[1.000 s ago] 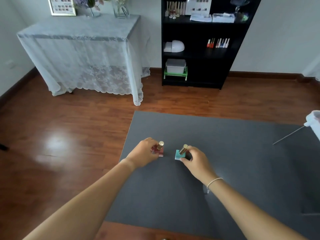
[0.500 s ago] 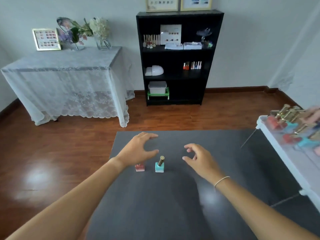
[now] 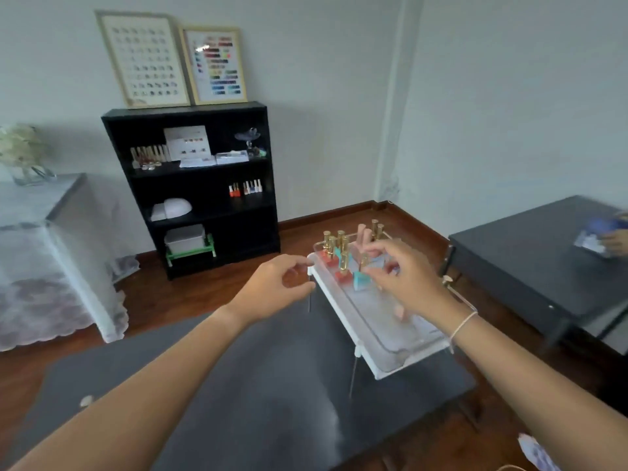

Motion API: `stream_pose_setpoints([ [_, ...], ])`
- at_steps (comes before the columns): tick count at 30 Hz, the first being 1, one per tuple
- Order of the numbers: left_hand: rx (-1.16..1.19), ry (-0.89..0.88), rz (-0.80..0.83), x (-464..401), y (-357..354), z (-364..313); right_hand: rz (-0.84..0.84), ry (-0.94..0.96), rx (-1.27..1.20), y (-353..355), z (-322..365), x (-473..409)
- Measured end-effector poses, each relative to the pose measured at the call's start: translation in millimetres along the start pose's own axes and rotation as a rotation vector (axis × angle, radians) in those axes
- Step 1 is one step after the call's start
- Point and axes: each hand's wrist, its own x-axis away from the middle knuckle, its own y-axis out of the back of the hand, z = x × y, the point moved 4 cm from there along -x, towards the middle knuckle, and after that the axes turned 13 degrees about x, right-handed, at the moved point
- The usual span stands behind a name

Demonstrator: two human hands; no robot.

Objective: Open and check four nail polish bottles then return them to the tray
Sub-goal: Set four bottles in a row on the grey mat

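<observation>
We are holding our right hand [image 3: 407, 277] over the tray [image 3: 401, 348], fingers pinching narrow among the bottles [image 3: 343, 263]; contact unclear. Our left hand [image 3: 272, 287] is hovering loosely open, empty.

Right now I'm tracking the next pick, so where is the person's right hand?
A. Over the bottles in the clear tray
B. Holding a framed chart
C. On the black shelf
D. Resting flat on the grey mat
A: the right hand is over the gold-capped bottles standing in the clear tray, fingers curled near a cap, while the left hand hangs open beside the tray's near corner.
</observation>
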Motion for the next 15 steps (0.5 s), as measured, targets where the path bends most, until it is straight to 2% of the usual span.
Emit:
stream_pose_setpoints([
  [6,0.005,-0.013,0.111,-44,-83,-28,-0.034,-0.096,0.067,64,-81,25],
  [15,-0.075,0.12,0.194,-69,-150,-17,0.159,-0.072,0.081,57,-138,39],
])
